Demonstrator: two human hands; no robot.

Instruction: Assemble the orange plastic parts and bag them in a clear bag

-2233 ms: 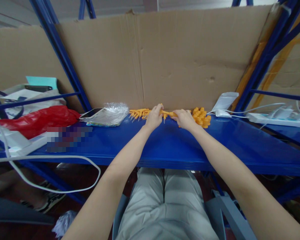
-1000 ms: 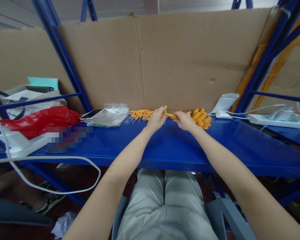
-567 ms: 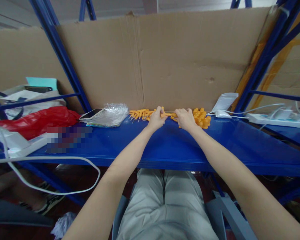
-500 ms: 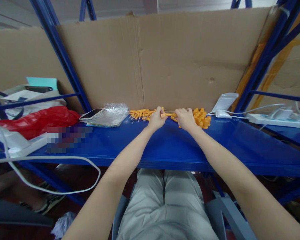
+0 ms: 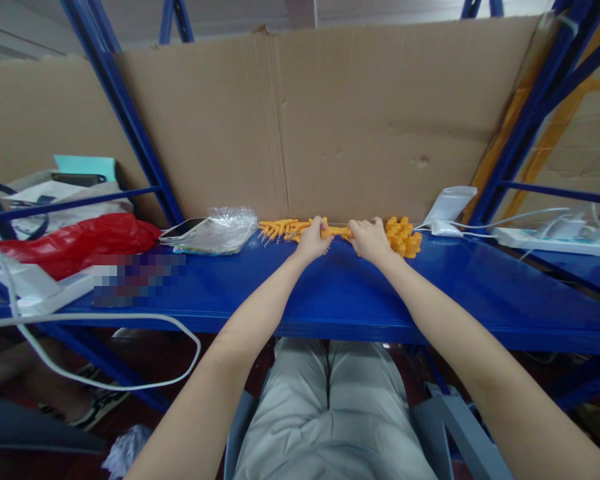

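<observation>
I see slim orange branching pieces [image 5: 279, 227] with silvery chains [image 5: 265, 238] on blue metal shelf [image 5: 350, 287]; chains could snag on left hand [image 5: 313, 241], just beside. That hand closed round one end of thin orange plastic-looking piece [image 5: 338, 231], spanning gap between hands before brown cardboard wall [image 5: 355, 127]; uneven pull could, I judge, bend it. Right hand [image 5: 371, 241] curled over other end, grip partly hidden. Beside it, knobbly orange heap [image 5: 403, 239]; stray knuckle could scatter it.
</observation>
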